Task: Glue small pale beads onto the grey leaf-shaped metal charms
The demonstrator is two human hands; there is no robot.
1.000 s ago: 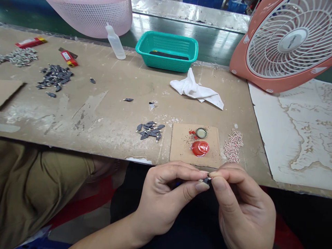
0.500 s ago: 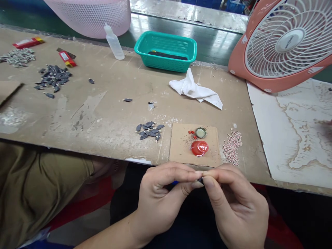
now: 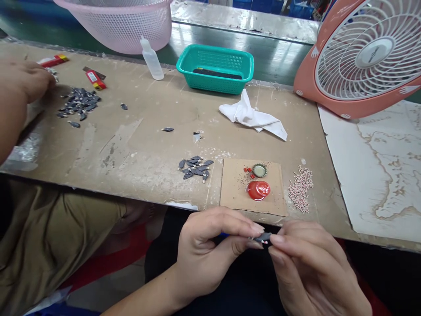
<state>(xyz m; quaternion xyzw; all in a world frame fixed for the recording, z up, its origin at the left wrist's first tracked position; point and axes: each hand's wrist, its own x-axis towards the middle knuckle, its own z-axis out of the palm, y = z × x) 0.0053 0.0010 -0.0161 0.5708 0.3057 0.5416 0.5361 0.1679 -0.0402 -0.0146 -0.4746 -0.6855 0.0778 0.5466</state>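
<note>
My left hand pinches a small dark grey leaf-shaped piece between thumb and forefinger; a pink-and-white spot shows on its lower edge. At the piece's right end, the thumb and forefinger of my right hand are close together, the forefinger touching it. Beyond my hands lies a cardboard square bearing a red glossy blob, a bottle cap and small red bits. Similar dark pieces are heaped left of it, and tiny pinkish beads lie to its right.
A white cloth, a green basket, a plastic bottle and a pink basket stand farther back. An orange fan is at right. Another person's hand reaches in at left near a larger dark heap.
My right hand has shifted right and down, and more of the dark piece shows between my fingers. Another person's arm has come in at left. The view has shifted slightly.
</note>
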